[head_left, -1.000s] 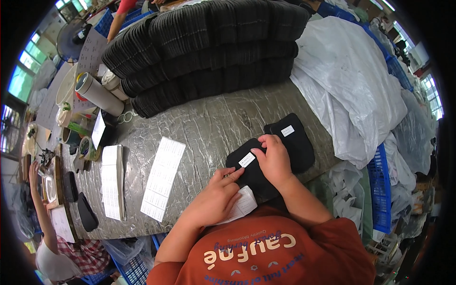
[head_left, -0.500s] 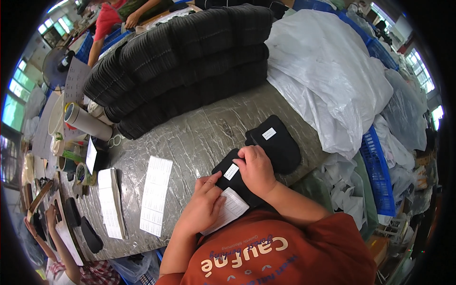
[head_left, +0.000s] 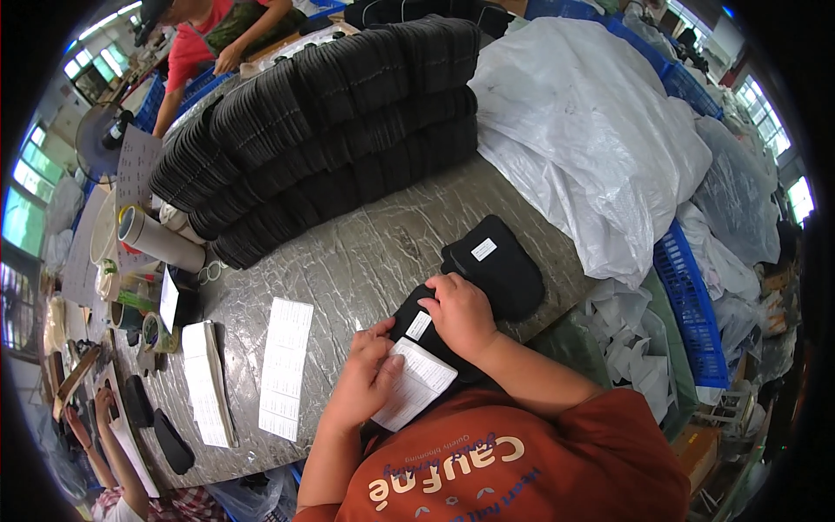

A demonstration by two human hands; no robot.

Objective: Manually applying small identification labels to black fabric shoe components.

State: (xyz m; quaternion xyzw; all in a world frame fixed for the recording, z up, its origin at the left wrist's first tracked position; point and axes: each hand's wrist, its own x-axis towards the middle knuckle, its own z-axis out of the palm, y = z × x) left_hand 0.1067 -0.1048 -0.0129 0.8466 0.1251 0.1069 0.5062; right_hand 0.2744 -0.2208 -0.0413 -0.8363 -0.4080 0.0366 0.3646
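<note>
Right in front of my body lies a black fabric pad [head_left: 405, 304], bearing a small white label [head_left: 418, 325]. My right hand [head_left: 461, 315] rests on this pad, its fingers curled and the thumb beside the label. A white sheet of printed labels [head_left: 422, 380] is held in my left hand [head_left: 367, 370], thumb over the sheet and fingertips reaching the pad by the label. Beyond my right hand is another black pad [head_left: 504, 274], carrying its own white label [head_left: 484, 250]. Part of the nearer pad is hidden under my hand and the sheet.
Tall rows of stacked black pads [head_left: 339, 113] fill the table's far side. Left are a loose label sheet [head_left: 286, 370], a label stack [head_left: 205, 383] and a white tumbler [head_left: 161, 239]. A white plastic sack [head_left: 591, 130] and blue crate [head_left: 691, 300] stand right. Two other people work nearby.
The left hand and label sheet have shifted slightly, with more of the sheet showing. My right hand remains on the pad. The whole view has tilted a little.
</note>
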